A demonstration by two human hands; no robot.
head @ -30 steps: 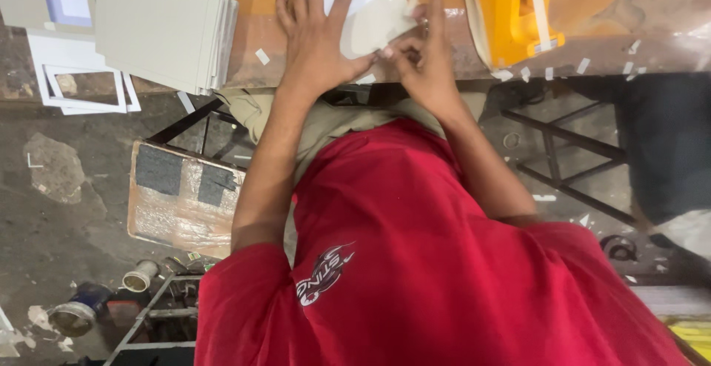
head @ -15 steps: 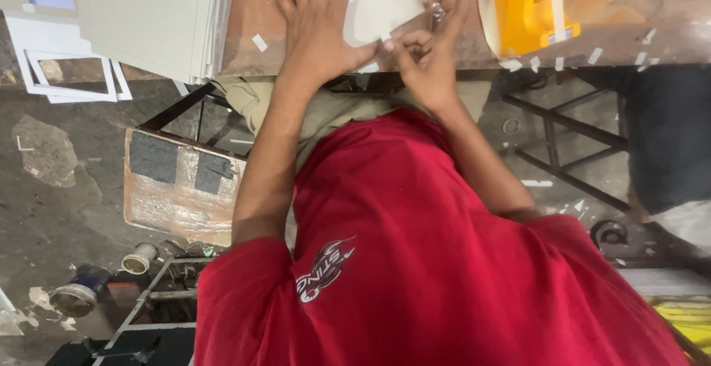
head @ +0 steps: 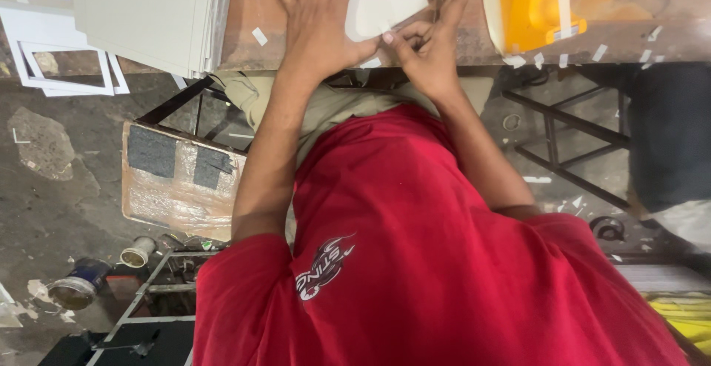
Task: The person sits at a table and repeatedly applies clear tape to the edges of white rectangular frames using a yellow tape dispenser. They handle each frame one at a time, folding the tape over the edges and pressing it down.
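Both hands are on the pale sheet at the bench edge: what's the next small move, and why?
Probably press the sheet flat with the left hand while the right hand smooths its near edge. The left palm already lies across it, and the right fingers are curled at its lower corner, beside the yellow tool.

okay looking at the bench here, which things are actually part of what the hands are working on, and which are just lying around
In hand:
left hand, pressed flat on the pale card sheet
right hand, fingers at that sheet's near edge

Lying about:
stack of grey boards
yellow machine
small white paper scraps
white frames
taped cardboard panel
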